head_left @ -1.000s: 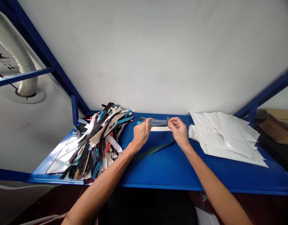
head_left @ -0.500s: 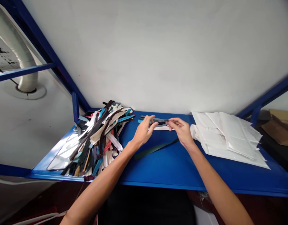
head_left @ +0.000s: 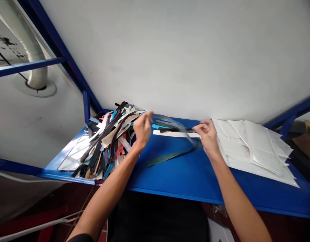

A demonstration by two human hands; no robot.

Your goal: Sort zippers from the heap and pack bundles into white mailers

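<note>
Several white plastic packets (head_left: 255,144), contents unclear, beside right hand (head_left: 206,134) | left hand (head_left: 143,128) pinches blurred grey-blue strip (head_left: 170,119) above blue table (head_left: 182,176) | right fingertips pinch black strip (head_left: 171,130) | strip heap (head_left: 111,134) near left hand; green strip (head_left: 170,157) nearer front edge

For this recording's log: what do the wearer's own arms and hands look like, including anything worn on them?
The left hand and right hand are both bare, with no gloves, and no watch or bracelet shows at either wrist. A black sleeve edges into the bottom of the picture on the left arm; the right arm shows no sleeve.
</note>
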